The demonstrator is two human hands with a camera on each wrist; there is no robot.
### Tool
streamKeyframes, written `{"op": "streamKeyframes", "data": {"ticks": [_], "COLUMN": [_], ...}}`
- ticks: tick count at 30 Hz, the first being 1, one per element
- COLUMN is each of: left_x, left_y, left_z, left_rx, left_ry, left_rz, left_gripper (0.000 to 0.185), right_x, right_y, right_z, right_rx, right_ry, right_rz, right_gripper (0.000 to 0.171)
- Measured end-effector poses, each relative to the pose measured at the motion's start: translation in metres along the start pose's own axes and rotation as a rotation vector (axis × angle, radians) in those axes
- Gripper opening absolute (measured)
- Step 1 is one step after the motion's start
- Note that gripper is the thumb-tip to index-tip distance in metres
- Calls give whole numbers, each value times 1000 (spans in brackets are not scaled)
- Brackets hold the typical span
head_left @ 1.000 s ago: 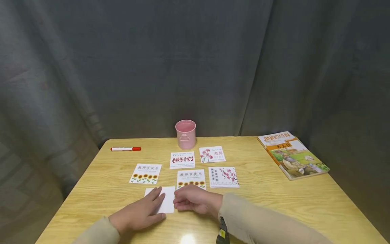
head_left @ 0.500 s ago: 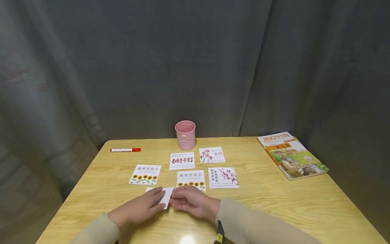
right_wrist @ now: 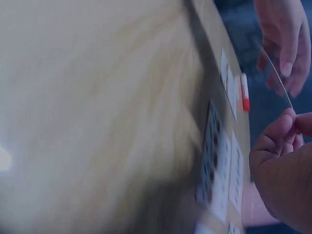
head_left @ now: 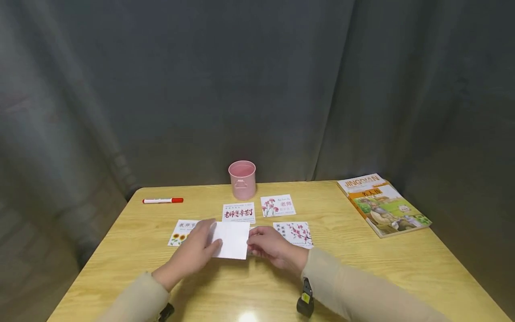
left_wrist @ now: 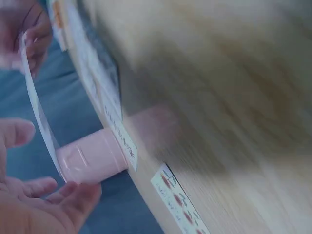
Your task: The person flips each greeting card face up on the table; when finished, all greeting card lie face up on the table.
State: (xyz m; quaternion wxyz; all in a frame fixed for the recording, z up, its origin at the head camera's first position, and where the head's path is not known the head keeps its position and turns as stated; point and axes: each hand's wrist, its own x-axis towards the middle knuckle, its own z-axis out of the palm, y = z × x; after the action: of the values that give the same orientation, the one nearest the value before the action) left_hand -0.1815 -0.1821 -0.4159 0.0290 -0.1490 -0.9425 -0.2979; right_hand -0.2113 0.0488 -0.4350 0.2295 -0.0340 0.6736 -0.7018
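A blank white card (head_left: 231,241) is raised off the wooden table. My right hand (head_left: 275,248) pinches its right edge between thumb and fingers. At the opposite edge is my left hand (head_left: 191,255), with fingers spread. In the left wrist view, its thumb (left_wrist: 19,132) stands off the card while fingertips lie close to the edge; whether they touch is hard to tell. Under and behind the raised card, one sunflower card is mostly hidden. Another sunflower card (head_left: 176,237) is partly covered by the left hand. The plum-blossom card (head_left: 299,233) lies beyond the right hand.
A pink pot (head_left: 243,184) stands near the table's back edge. In front of it lie a red-lettered card (head_left: 239,213) and a carnation card (head_left: 277,205). A red-capped marker (head_left: 162,201) is at back left; stacked books (head_left: 382,205) lie at right.
The white card has gone from lying flat under the left hand to being lifted off the table, up and rightward. The right hand has taken its edge, and both hands have moved forward.
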Motion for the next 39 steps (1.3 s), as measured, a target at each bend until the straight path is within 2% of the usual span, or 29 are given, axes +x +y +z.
{"op": "streamKeyframes", "data": {"ticks": [4,9,12,17,20,22,29,36,39], "left_x": [17,33,39,42,43,43,42,47,49], "left_y": [-1,3,7,13,14,15,15,17,17], "left_z": [-2,-4,-3,2,6,9,19,27,29], "left_rx": [-175,-368,-466,-585,-681,-732,-764,-773,-724], "left_ry": [52,73,99,134,139,137,117,76,5], "left_rz": [-129,-210,-225,-213,-189,-180,-200,-185,-145], "left_gripper": [39,29,24,7,6,8,17,41,40], "right_x": [1,2,4,6,7,7,6,4,6], "right_y": [-10,-20,-21,-21,-19,-18,-13,-13,-13], "right_z": [-20,-39,-47,-54,-57,-59,-60,-59,-59], "right_rx": [-75,-168,-121,53,109,109,-65,-125,-183], "right_ry": [36,78,73,57,85,109,211,203,176], "right_rz": [-12,-43,-46,-25,-36,-56,-140,-157,-165], "right_gripper": [12,11,10,8,10,10,36,22,20]}}
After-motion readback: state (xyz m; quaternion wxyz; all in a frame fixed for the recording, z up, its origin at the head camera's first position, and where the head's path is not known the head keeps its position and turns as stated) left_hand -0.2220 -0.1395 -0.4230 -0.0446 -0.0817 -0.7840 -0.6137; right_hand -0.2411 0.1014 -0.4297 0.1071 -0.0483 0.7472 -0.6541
